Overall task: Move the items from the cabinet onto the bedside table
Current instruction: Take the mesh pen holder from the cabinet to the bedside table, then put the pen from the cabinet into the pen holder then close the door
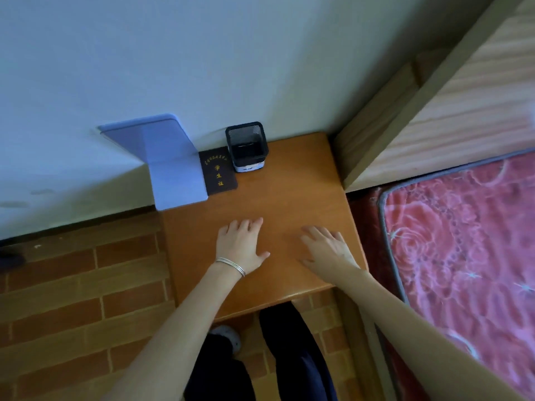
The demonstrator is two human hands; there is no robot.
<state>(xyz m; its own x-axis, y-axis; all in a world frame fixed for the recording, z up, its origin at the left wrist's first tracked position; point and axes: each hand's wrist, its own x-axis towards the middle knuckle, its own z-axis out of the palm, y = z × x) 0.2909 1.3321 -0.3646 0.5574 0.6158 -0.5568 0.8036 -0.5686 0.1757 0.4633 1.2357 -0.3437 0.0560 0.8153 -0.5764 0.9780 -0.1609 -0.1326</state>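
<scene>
The wooden bedside table (289, 195) stands against the white wall. At its back left a blue metal bookend (170, 166) stands upright. Beside it lies a dark booklet with gold lettering (217, 175). A black mesh pen holder (246, 146) stands right of the booklet, and what is inside it is too dark to tell. My left hand (241, 246), with thin bracelets at the wrist, rests flat on the tabletop with straight fingers. My right hand (327, 247) lies flat beside it, fingers spread. Neither hand holds anything. No cabinet is in view.
A bed with a red floral mattress (463, 241) lies right of the table, with a wooden headboard (434, 96) behind it. The floor (72, 299) on the left is brick-patterned. My legs and a shoe (228, 337) show below the table's front edge.
</scene>
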